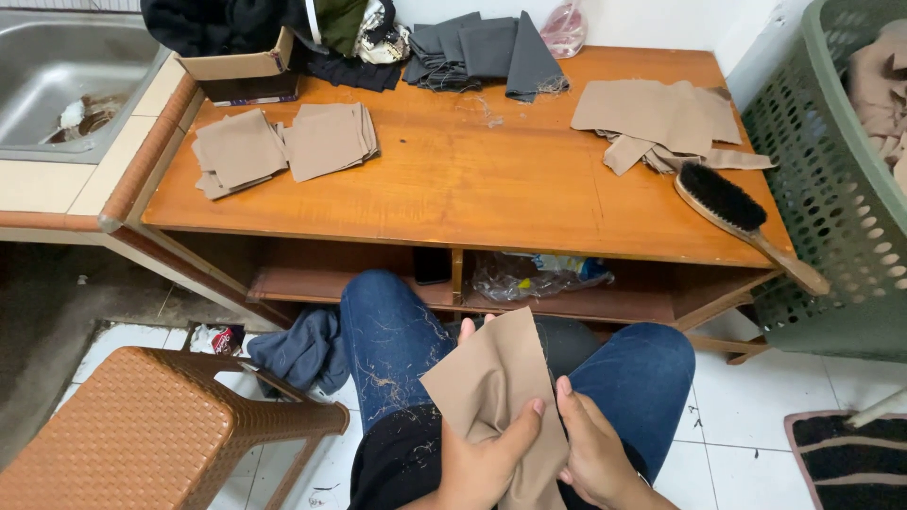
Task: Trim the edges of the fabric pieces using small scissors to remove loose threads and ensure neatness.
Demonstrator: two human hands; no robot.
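Wooden table (453,189): fabric pieces (326,140), brush (727,203)

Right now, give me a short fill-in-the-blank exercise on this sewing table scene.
1. Both hands hold a tan fabric piece over a lap in blue ____.
2. The black-bristled wooden brush lies at the orange wooden table's ____ edge.
3. The dark grey fabric pieces lie at the table's ____ edge.

Missing: jeans; right; far
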